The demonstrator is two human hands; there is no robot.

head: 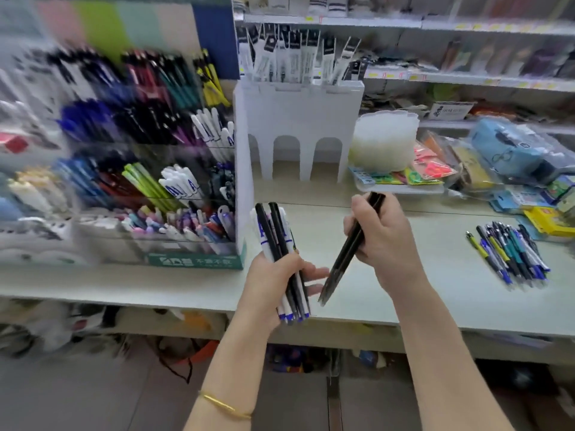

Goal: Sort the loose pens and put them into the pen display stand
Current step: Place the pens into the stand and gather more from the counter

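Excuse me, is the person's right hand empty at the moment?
No, the right hand grips a few black pens above the counter.

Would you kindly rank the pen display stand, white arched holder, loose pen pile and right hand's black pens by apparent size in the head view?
1. pen display stand
2. white arched holder
3. loose pen pile and black pens in the right hand: unranked; they look similar, and the held ones are nearer the camera.

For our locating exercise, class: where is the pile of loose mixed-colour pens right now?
In the head view, the pile of loose mixed-colour pens lies on the pale counter, right of the right hand, near a yellow packet.
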